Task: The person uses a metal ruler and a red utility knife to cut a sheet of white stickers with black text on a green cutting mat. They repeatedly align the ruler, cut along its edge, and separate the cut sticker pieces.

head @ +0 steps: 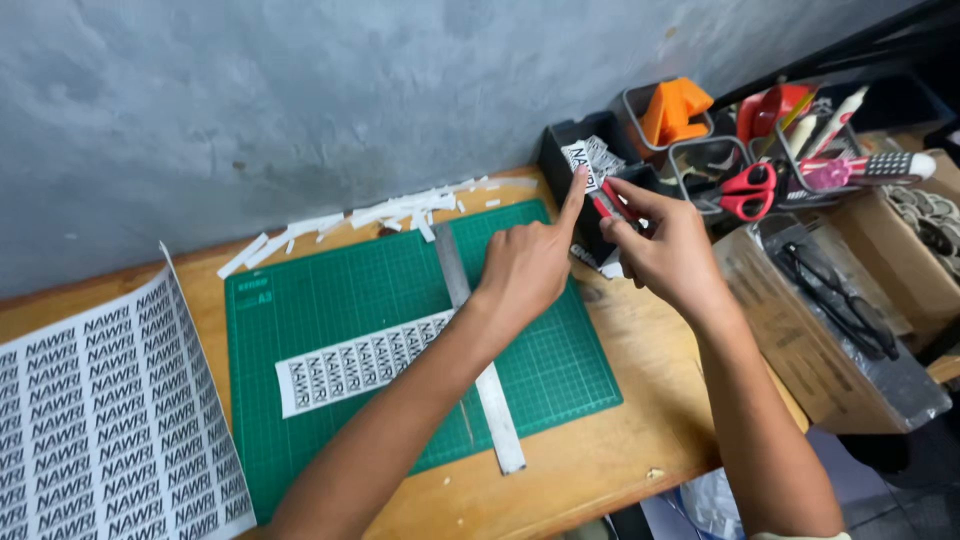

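white paper takes up the far left: a large printed label sheet [105,420] lies on the wooden desk [600,455], just left of the green cutting mat [300,300], its right edge lifted a little. on the mat, near its middle, lies a cut strip of labels [360,362], slanting up to the right. beyond the mat's far edge, against the grey wall [300,90], thin white paper offcuts [390,212] lie scattered along the desk. a steel ruler [478,350] crosses the right part of the mat from far edge to near edge and pokes past it onto the desk; the left forearm passes over it.

above the mat's far right corner, the left hand [530,262] has its forefinger stretched out, the tip touching a small stack of cut labels [592,160] that stands in a black box [565,150] just right of the mat; its other fingers are curled in. just right of the mat, the right hand [665,245] is pinched shut on a red-handled cutter [612,203], its tip close under the labels. further right of the mat stand wire baskets [700,150] with an orange object [675,108], red scissors [748,190] and pens, then a cardboard box [800,330] with black scissors [840,290] in clear wrap lying on it.
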